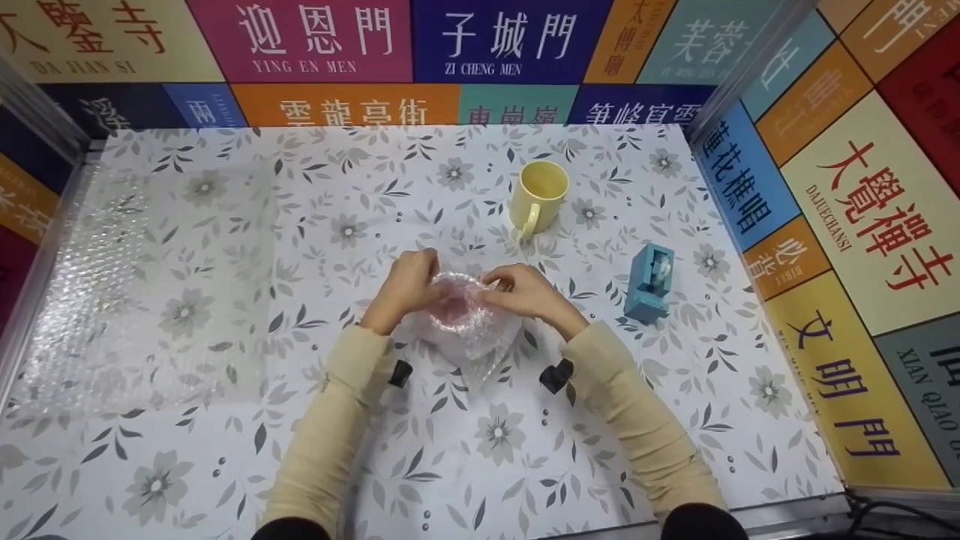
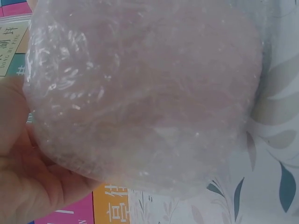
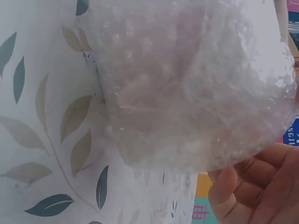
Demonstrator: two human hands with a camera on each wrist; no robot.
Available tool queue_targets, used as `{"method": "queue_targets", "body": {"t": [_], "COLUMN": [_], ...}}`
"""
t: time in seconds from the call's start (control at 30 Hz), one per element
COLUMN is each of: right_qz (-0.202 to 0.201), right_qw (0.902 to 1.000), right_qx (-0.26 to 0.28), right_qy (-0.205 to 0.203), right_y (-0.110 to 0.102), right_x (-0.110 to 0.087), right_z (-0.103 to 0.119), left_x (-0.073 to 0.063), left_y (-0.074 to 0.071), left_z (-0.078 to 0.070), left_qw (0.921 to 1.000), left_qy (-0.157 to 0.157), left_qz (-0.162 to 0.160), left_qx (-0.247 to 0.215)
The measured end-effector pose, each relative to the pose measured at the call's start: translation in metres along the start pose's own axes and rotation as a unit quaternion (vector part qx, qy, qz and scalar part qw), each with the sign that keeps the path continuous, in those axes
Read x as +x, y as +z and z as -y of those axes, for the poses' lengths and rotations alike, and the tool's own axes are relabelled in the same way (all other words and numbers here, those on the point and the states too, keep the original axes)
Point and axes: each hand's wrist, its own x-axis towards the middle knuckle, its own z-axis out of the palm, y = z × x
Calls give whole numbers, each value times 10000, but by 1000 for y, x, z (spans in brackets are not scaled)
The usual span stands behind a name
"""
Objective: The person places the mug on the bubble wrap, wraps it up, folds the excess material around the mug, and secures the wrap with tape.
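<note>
A bundle of clear bubble wrap (image 1: pixel 480 341) stands upright at mid-table around a pinkish, round thing (image 1: pixel 456 307). Its kind is hidden by the wrap. At the bundle's left top edge, my left hand (image 1: pixel 409 285) pinches the wrap, with the thumb on the inner side. From the right, my right hand (image 1: pixel 521 291) holds the opposite edge between thumb and fingers. Both wrist views show the layered wrap close up, with the left hand (image 2: pixel 35 172) and the right hand (image 3: pixel 261 186) partly behind it.
A yellow mug (image 1: pixel 540 196) stands behind the bundle, its handle toward me. To the right is a blue tape dispenser (image 1: pixel 649 283). A flat bubble wrap sheet (image 1: pixel 150 292) covers the table's left side. Printed panels (image 1: pixel 322 41) wall the back and sides.
</note>
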Motion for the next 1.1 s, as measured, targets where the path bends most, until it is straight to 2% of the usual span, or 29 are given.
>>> {"method": "queue_targets", "body": {"t": [0.13, 0.33, 0.4, 0.47, 0.53, 0.63, 0.7, 0.77, 0.83, 0.9, 0.97, 1.0, 1.1], "right_qz": [-121, -519, -467, -331, -200, -84, 106, 442, 678, 663, 319, 51, -760], "right_qw": [9996, 9958, 9963, 9991, 9986, 9880, 9822, 9778, 9780, 9784, 9773, 9738, 9532], "right_qx": [181, -755, -721, -265, 463, 1535, 1875, 1983, 1646, 1076, 316, -91, -844], "right_qy": [-151, -83, -31, 34, 153, 171, -73, -522, -1090, -1636, -2070, -2272, -2802], "right_y": [-4, -6, -6, -5, -4, -2, -3, -5, -4, 0, 9, 14, 30], "right_x": [-8, -16, -19, -20, -22, -25, -29, -34, -42, -49, -55, -57, -59], "right_z": [-6, -6, -4, -2, -2, -5, -10, -18, -26, -33, -39, -42, -50], "left_x": [0, 1, 1, 1, 1, 1, 1, 1, 1, 0, 0, 0, 0], "left_y": [0, 0, 0, 0, 0, 0, -1, 0, 0, 0, 0, 0, 1], "left_z": [-1, -1, -1, 0, 0, 1, 1, 0, -1, -2, -3, -3, -5], "left_qw": [10000, 9999, 9999, 9999, 9999, 10000, 10000, 9999, 9999, 9997, 9995, 9994, 9991], "left_qy": [-33, -59, -61, -48, -43, -65, -86, -110, -152, -231, -316, -353, -423], "left_qz": [16, 97, 109, 110, 94, 50, 35, 19, 18, 29, 28, 25, 5], "left_qx": [-10, 1, -22, -44, -49, -31, -9, -1, 14, 29, 42, 53, 103]}}
